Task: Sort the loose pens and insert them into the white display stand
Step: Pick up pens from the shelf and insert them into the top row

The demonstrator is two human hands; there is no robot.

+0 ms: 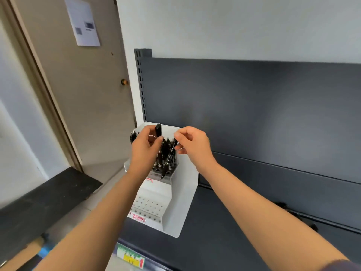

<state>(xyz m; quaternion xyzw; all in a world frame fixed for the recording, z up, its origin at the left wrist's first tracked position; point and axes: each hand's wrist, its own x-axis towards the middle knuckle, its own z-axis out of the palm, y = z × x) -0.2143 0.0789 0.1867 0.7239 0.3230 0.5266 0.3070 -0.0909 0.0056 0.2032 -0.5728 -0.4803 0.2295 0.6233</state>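
the person is standing at a dark shelf (234, 222) and working over the white display stand (185, 192), which is sitting at the shelf's left end against the grey back panel (254, 104).

the left hand (145, 147) is curling its fingers (156, 140) round a bundle of black pens (158, 130). it is keeping them upright over the stand's upper tier (156, 173), probably so the stock is staying close to the holes while one pen at a time is being taken from it.

the right hand (192, 143) is pinching the top end of a slanted pen (169, 155) between thumb and fingertips (178, 135). its other fingers are curling in loosely. the grip is partly hidden by the bundle, so this is a reading rather than a certainty. that pen is leaning with its tip just over the front holes of the upper tier, likely being lined up with one of them, and holding it by the top is leaving its length free to drop in.

more black pens (133, 136) are already standing in the stand behind the left hand. the lower tier (148, 208) is showing rows of open holes with nothing in them, so much of the filling is seemingly remaining.

dark shapes (281, 205) are lying further right on the shelf; they are too blurred to name. a door (88, 94) with a paper notice (83, 22) is showing to the left.
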